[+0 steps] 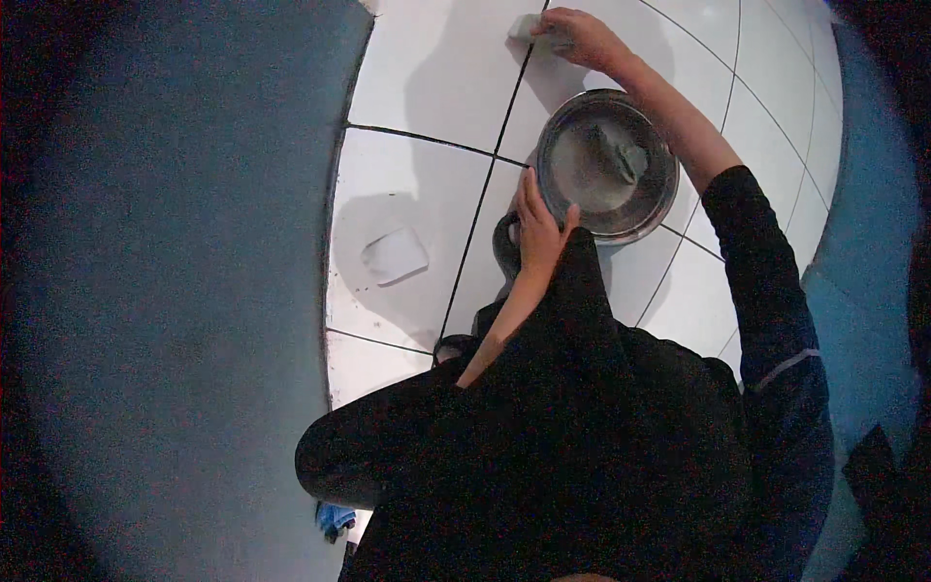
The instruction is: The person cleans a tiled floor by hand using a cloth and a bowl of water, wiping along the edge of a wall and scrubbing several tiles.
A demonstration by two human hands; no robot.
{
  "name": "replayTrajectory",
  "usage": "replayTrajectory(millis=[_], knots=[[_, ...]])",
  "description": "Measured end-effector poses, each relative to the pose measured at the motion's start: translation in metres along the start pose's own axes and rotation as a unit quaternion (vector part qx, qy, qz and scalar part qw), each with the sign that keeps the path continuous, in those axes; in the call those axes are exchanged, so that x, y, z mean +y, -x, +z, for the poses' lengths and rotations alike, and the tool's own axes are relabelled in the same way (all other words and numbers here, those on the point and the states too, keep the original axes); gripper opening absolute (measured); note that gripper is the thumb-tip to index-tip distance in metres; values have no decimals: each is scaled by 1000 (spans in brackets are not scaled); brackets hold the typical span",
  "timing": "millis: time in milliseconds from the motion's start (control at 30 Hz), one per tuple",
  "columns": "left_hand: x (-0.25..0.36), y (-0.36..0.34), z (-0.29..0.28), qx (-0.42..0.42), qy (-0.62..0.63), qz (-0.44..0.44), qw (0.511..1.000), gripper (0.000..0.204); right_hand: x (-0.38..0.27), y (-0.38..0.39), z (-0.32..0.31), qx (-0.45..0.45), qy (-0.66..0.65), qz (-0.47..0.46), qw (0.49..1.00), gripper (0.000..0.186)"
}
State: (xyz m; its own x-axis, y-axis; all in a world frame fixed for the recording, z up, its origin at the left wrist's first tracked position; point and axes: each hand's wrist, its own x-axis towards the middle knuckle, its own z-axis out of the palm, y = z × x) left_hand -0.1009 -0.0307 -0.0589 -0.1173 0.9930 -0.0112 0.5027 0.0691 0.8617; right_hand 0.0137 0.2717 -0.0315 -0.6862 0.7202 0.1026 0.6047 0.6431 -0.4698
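A round metal bowl (657, 209) stands on the white tiled floor in front of me. Inside it lies a crumpled grey thing (621, 155), perhaps a wet cloth. My left hand (541, 221) is at the bowl's near left side, with fingers along the outer wall and the thumb over the rim. Beyond the bowl, my right hand (582, 39) reaches down to the tiles, its fingers closed over a pale, block-like thing (524, 27) whose kind I cannot make out. A small white squarish piece (398, 256) lies on the floor to the left.
Dark specks dot the tiles (364, 301) around the white piece. A dark blue-grey surface (194, 291) borders the tiles at the left, and a blue one (863, 281) at the right. My bent knee in black cloth (582, 262) is close to the bowl. A blue cloth (335, 517) shows at lower left.
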Motion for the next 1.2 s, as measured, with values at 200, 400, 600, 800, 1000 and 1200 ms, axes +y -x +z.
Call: replayTrajectory(millis=[200,400,600,800,1000,1200], knots=[[-1,0,1,0,-5,-11,1000,84,-9,-3,1,30,12,12,999,35],[2,-1,4,-2,6,-2,1000,84,-15,-5,3,12,59,204,977,50],[-1,1,1,3,0,-18,1000,85,-41,4,35,25,62,183,981,47],[4,-2,7,-8,2,-11,1000,87,-3,-26,6,52,24,179,982,43],[3,-3,1,10,14,-15,1000,88,-27,-4,18,-8,78,196,977,45],[8,-2,-2,-8,-2,-21,1000,84,-23,-30,8,47,45,213,975,38]])
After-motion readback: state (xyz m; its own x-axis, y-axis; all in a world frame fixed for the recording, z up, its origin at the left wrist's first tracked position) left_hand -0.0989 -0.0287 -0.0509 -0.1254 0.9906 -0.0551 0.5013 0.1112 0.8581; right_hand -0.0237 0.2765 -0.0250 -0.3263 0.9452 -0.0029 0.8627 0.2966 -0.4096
